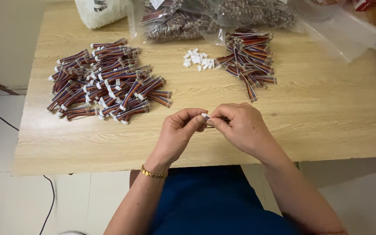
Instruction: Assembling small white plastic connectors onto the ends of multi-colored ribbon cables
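Two hands meet just above the near edge of the table [310, 126], pinching one small white plug [205, 115] between them. The left hand [177, 135], a gold bracelet [154, 173] at its wrist, nips the plug with thumb and forefinger; the right hand [240, 128] pinches the short wires behind it, mostly hidden by its fingers. By the look of it, the plug is being seated on the wire ends, and the next move calls for a straight, steady push. Far left lies a big heap of short striped cables with white ends [105, 80]; mid-table a little cluster of loose white plugs [198, 60]; right of that a smaller stack of cables [249, 56]. Clear plastic bags [188, 17] line the back edge. Pale wood-grain tabletop, light floor tiles [5, 204] and a thin black cord [48, 204] at left
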